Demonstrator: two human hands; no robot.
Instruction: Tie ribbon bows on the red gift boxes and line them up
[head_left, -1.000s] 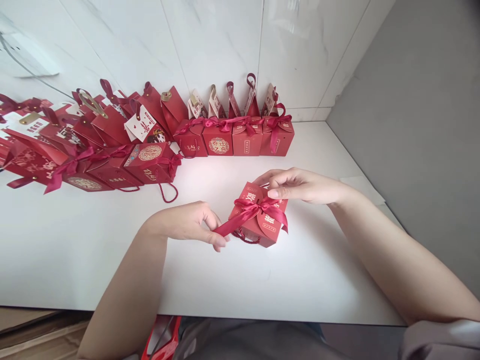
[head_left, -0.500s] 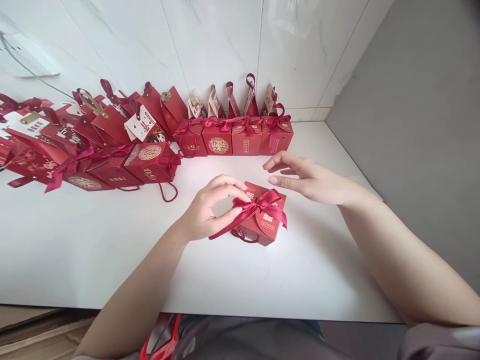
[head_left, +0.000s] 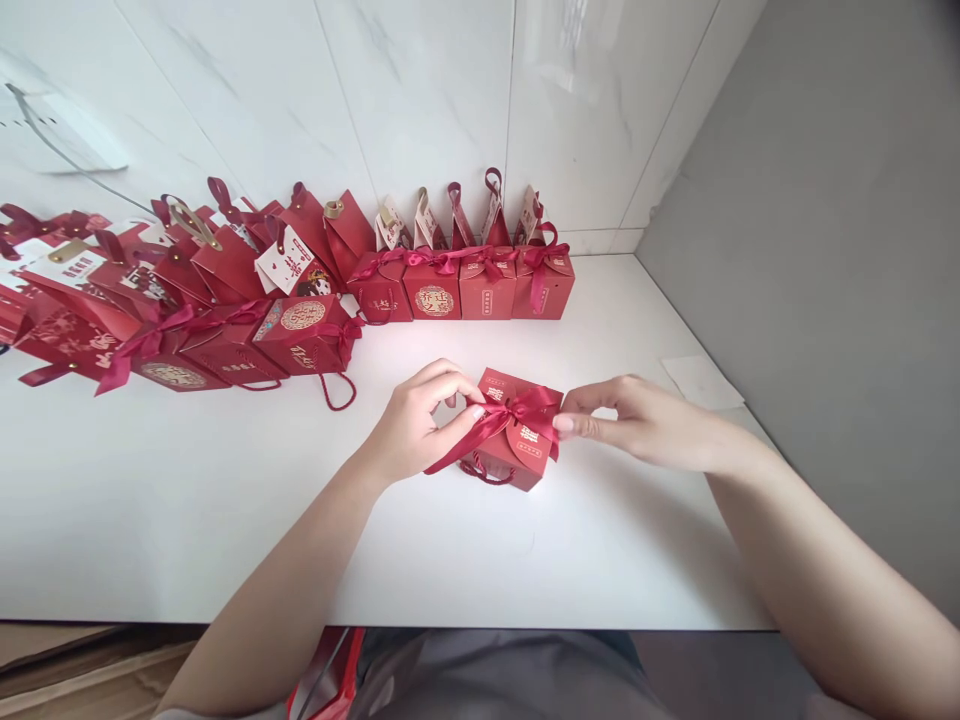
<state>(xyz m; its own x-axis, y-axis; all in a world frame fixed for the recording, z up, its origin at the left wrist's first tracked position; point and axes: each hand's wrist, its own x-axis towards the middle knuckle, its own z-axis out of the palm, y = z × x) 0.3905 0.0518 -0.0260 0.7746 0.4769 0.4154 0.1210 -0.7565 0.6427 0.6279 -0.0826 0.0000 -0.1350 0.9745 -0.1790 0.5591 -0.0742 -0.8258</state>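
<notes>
A red gift box (head_left: 511, 468) with gold lettering stands on the white table in front of me. Across its top runs a dark red satin ribbon (head_left: 531, 404) tied in a bow. My left hand (head_left: 420, 425) pinches the bow's left side between thumb and fingers, and a ribbon tail hangs below it. On the other side, my right hand (head_left: 626, 422) pinches the bow's right loop at the box's edge. A twisted red cord handle (head_left: 484, 474) droops from the box's front left side.
Finished-looking red boxes with bows (head_left: 433, 290) line the back of the table (head_left: 405, 560). More red bags and boxes (head_left: 82, 310) crowd the left. A marbled tile wall (head_left: 420, 90) rises behind, a grey panel (head_left: 810, 230) at right. A pale flat piece (head_left: 702, 382) lies near the right edge.
My right hand has come down from above the box and closed on the bow's right loop. My left hand keeps its place at the left side. The view has shifted slightly.
</notes>
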